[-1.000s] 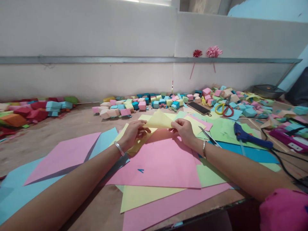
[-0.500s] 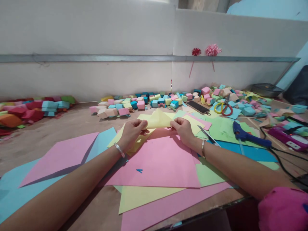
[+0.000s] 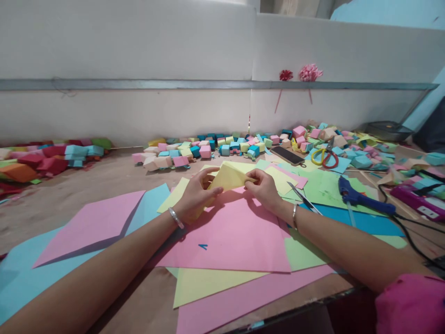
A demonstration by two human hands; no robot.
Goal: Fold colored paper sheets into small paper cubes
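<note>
A folded piece of yellow paper [image 3: 227, 177] is held up between my two hands, its peak pointing away from me. My left hand [image 3: 200, 192] grips its left side, thumb in front and fingers behind. At the right corner, my right hand [image 3: 262, 188] pinches the paper between thumb and fingers. Below the hands lies a large pink sheet [image 3: 239, 236] with a small blue paper strip [image 3: 202, 247] on it. Open scissors [image 3: 304, 198] with metal blades rest just right of my right hand; their handles are hidden by my forearm.
Coloured paper blocks [image 3: 205, 151] line the wall, with more piles at left and right. A phone [image 3: 288, 156], red-and-yellow-handled scissors [image 3: 325, 157], a blue glue gun [image 3: 363, 197] and a purple power strip [image 3: 415, 202] lie to the right. A folded pink sheet [image 3: 93, 222] sits left.
The yellow paper has turned from a level strip with a low peak to a taller, tilted triangle. My left hand has shifted its grip, its thumb now lower and further right.
</note>
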